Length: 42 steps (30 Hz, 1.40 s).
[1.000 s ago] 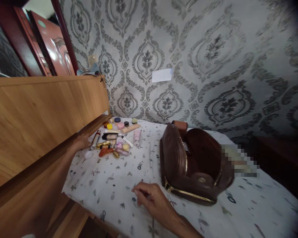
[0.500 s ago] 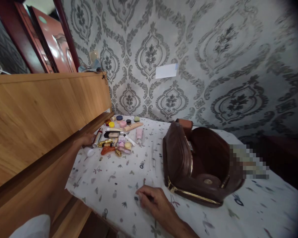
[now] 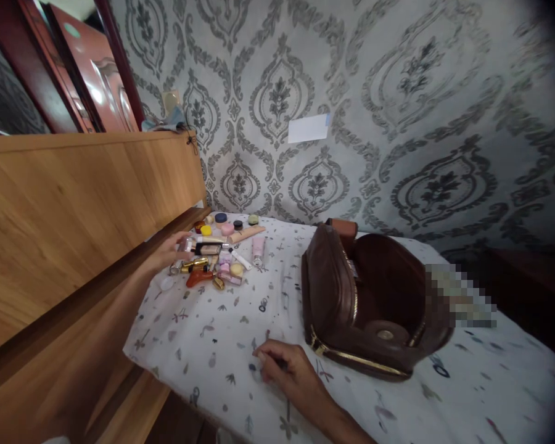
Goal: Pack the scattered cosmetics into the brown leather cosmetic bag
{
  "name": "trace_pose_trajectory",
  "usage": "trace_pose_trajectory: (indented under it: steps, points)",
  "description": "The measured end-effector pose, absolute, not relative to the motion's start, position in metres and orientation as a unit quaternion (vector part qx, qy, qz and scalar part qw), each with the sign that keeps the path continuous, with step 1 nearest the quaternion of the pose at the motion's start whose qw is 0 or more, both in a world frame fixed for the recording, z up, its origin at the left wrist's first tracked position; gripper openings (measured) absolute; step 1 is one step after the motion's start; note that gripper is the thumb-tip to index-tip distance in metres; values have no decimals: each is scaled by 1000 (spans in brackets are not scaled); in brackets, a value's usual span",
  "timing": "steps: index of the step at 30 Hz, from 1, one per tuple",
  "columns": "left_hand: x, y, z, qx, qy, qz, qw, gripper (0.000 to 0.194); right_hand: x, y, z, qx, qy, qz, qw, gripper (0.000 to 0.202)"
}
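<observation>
On the patterned white cloth (image 3: 203, 333), small cosmetics lie in a loose group at the left. My left hand (image 3: 170, 251) is at the group's left edge, its fingers closed on a small clear container (image 3: 187, 244). Near it are a black-capped bottle (image 3: 209, 250), gold tubes (image 3: 195, 263), an orange bottle (image 3: 198, 279) and a pink tube (image 3: 258, 250). My right hand (image 3: 289, 373) rests on the cloth near the front, fingers curled together, with nothing visible in them. Just right of it stands a brown bag (image 3: 328, 277), unzipped, its dark inside showing.
A wooden panel (image 3: 87, 197) runs along the left side. Patterned wallpaper with a white paper (image 3: 308, 128) rises behind the cloth. A blurred-out flat item (image 3: 465, 296) lies right of the bag. Blue fabric (image 3: 176, 118) sits on top of the panel.
My left hand has moved slightly up and right, now with the clear container in its fingers. The long silver-and-red tube no longer shows as before. My right hand has stayed in place.
</observation>
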<state>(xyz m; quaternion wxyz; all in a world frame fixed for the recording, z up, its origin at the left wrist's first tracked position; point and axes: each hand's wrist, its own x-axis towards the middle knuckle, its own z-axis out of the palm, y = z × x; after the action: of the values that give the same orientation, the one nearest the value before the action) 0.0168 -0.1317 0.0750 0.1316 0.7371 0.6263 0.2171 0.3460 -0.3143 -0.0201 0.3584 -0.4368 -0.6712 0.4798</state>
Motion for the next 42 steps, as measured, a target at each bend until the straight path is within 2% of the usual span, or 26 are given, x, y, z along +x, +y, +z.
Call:
trace_pose_trajectory:
  steps: [2,5,8,11,20,28,36,42]
  points:
    - [46,-149,72,725,478,343,358,69,347,-312,-24,-427,-626,527,385,45]
    - [93,-171,63,632,331,409,568,70,349,-307,-27,-405,-543,597,430,55]
    - [131,-179,48,558,268,414,667,67,353,-304,-25,-380,-487,629,473,59]
    - [160,-175,31,510,258,396,718,68,355,-302,-22,-355,-443,649,506,59]
    - [197,-186,-3,535,213,376,726,69,358,-301,-18,-329,-342,674,566,62]
    - [195,-191,-2,640,198,344,658,73,357,-297,-19,-320,-313,694,564,63]
    - [195,-196,-11,667,197,297,654,72,359,-296,-20,-302,-307,710,557,58]
    - [200,-203,-10,735,240,278,571,78,360,-295,-22,-282,-315,719,552,52]
